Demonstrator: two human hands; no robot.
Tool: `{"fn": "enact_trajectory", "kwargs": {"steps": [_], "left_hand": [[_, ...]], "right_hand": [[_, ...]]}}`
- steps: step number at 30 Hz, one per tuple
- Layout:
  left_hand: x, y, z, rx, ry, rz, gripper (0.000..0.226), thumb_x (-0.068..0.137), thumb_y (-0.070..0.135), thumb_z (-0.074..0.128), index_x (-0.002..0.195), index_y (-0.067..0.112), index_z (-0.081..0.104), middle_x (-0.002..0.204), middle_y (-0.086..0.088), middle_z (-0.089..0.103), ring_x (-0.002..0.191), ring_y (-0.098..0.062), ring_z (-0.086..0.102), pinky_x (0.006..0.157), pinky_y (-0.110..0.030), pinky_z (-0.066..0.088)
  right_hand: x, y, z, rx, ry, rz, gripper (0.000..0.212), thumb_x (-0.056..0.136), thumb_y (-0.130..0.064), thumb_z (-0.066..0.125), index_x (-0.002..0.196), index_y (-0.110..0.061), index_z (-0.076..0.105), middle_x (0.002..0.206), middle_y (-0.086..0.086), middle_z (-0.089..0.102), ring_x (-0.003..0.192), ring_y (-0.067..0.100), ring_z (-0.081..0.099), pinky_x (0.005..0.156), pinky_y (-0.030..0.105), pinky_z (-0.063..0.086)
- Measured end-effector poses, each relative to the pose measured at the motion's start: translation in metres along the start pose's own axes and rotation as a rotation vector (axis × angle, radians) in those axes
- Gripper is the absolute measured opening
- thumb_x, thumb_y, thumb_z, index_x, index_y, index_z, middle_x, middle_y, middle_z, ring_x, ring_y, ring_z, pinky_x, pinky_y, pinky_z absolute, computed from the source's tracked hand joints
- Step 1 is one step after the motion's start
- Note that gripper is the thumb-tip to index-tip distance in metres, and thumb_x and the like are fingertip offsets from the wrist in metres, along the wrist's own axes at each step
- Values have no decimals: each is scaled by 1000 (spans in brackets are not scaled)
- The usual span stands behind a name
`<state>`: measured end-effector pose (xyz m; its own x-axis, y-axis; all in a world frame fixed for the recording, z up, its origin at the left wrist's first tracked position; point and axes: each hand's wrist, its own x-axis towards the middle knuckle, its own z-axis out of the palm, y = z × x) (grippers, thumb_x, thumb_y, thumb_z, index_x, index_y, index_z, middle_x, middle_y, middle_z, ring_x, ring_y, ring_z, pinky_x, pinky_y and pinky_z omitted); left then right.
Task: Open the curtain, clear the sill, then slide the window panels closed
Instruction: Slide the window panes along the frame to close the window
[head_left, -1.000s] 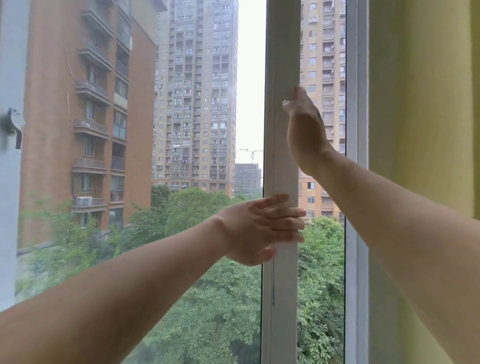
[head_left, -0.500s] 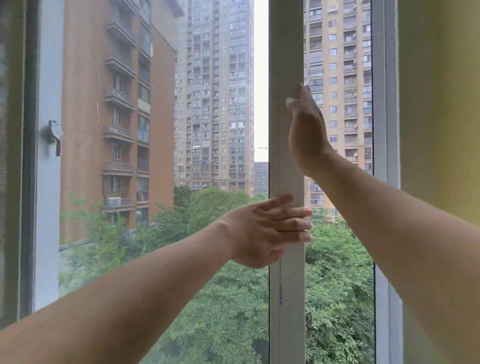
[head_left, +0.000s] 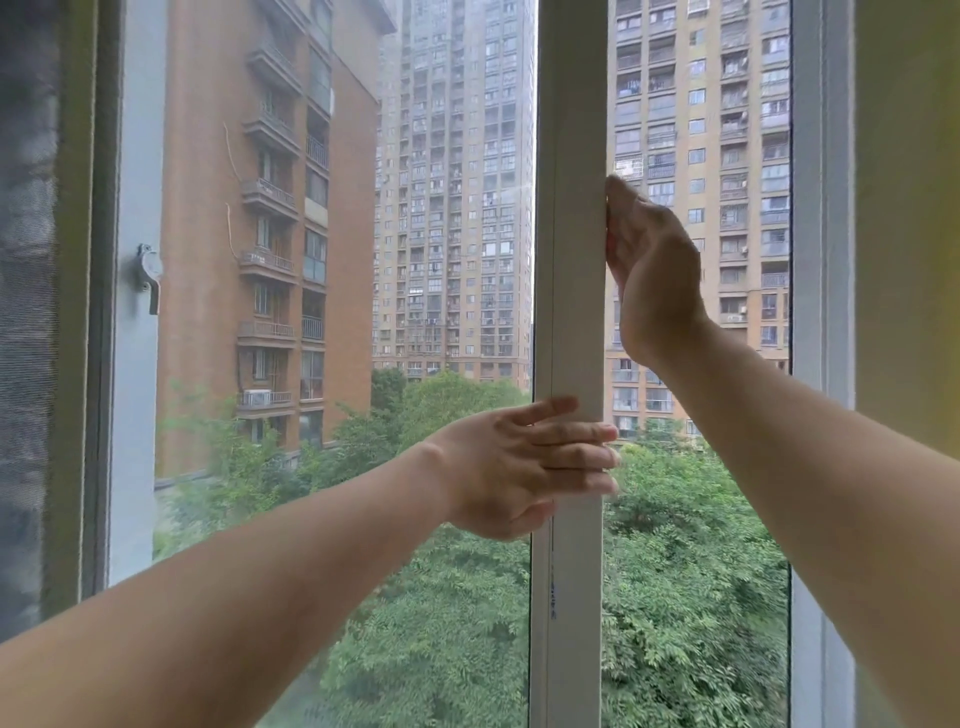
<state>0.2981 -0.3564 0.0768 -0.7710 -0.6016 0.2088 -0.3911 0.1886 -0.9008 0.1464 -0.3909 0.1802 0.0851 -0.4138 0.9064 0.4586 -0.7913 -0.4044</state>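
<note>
A white vertical stile of the sliding window panel (head_left: 569, 291) runs down the middle of the view. My left hand (head_left: 524, 467) lies across it low down, fingers stretched over its front to the right edge and thumb at its left edge. My right hand (head_left: 649, 270) is higher, with its fingers hooked around the stile's right edge. A yellow curtain (head_left: 909, 208) hangs pulled aside at the far right. The sill is out of view.
The white right window frame (head_left: 821, 260) stands between the stile and the curtain. At the left is another white stile with a latch (head_left: 148, 273), and beyond it a grey screen (head_left: 26, 312). Apartment towers and trees show through the glass.
The stile under my hands has slid left, away from the right frame, so the gap between them is wider. My view has turned left, bringing the latch stile and screen further in.
</note>
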Motion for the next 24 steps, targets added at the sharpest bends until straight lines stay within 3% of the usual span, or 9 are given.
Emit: {"fn": "enact_trajectory", "kwargs": {"steps": [3,6,8,10,15,19,24], "left_hand": [[-7,-2,4,9,-17,-3,53,101,39,23,154,33,16,163,10,11,149,-14,-9,120,-45,-4],[-17,-6,7,-5,-33,-10,54,101,38,27,153,32,19,162,10,14,150,-14,-7,120,-45,-2],[-25,-9,9,-11,-52,-13,54,100,38,27,153,32,20,162,9,15,150,-14,-6,120,-46,-3],[-32,-13,10,-10,-74,-17,54,99,38,29,153,31,21,162,8,16,150,-15,-4,120,-46,-3],[-51,-18,14,-2,-167,-37,58,97,39,25,154,29,15,162,8,11,149,-14,-8,120,-47,-5],[-65,-23,16,10,-223,-53,60,97,40,20,155,29,9,163,8,4,149,-14,-12,119,-47,-9],[-78,-26,13,17,-264,-81,60,97,39,23,154,26,13,163,5,12,150,-16,-5,119,-46,-5]], "right_hand": [[2,6,5,26,-22,19,54,99,-10,18,97,-21,71,111,-14,68,94,2,71,75,13,53],[5,14,13,36,-31,31,57,99,-11,18,97,-21,73,119,-5,66,94,-1,68,80,13,52],[8,19,17,77,-12,63,50,100,-13,19,126,-6,62,138,10,57,122,8,59,104,24,46],[11,22,24,86,-42,85,50,101,-14,20,143,1,42,151,12,45,140,18,42,119,36,29],[14,36,45,53,-86,56,50,100,-13,25,145,4,37,154,13,39,144,19,35,121,35,25],[17,49,58,-40,-102,25,65,85,-27,31,143,-2,43,156,7,37,143,13,34,121,33,25],[18,61,74,-41,-137,4,66,84,-27,34,143,0,41,157,10,34,144,15,31,120,29,24]]}}
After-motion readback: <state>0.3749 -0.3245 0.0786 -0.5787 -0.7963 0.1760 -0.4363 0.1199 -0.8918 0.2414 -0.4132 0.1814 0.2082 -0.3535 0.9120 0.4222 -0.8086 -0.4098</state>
